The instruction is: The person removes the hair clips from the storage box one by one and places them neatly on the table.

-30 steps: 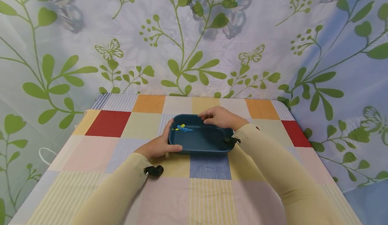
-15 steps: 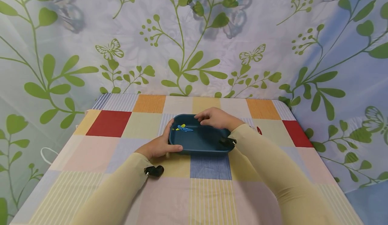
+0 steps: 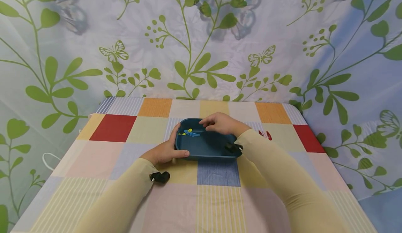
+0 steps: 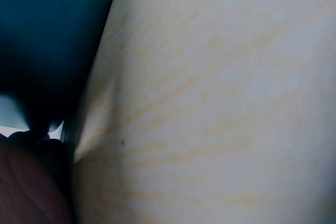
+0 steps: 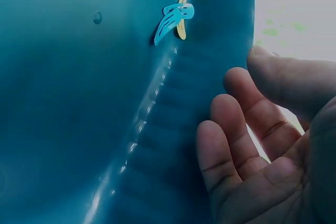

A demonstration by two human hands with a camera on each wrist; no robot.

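Tray (image 3: 204,145): dark blue, on the worktop (image 3: 163,205), between our two hands
Clips in tray: blue clip (image 5: 168,26) lying across yellow clip (image 5: 181,32), at the tray's left end; blue may be two pieces, we can't tell
Outside tray: red clips (image 3: 268,135), two, on the worktop just beyond the right sleeve (image 3: 267,159)
Left hand (image 3: 165,151): holds the tray's left end, thumb at the near rim, fingers along the side
Right hand (image 3: 221,123): over the tray's far side, fingers loosely bent, narrow gap to the thumb, nothing seen in it
Step, our read: left steadies, right works over the tray
Doing it well: we'd want left firm but light so the tray can't skid, right coming in low, fingertips on one clip's edge
Watch: crossed clips could snag, smooth floor may let them slide, so we'd separate them first; sleeve could sweep the red ones, elbow up
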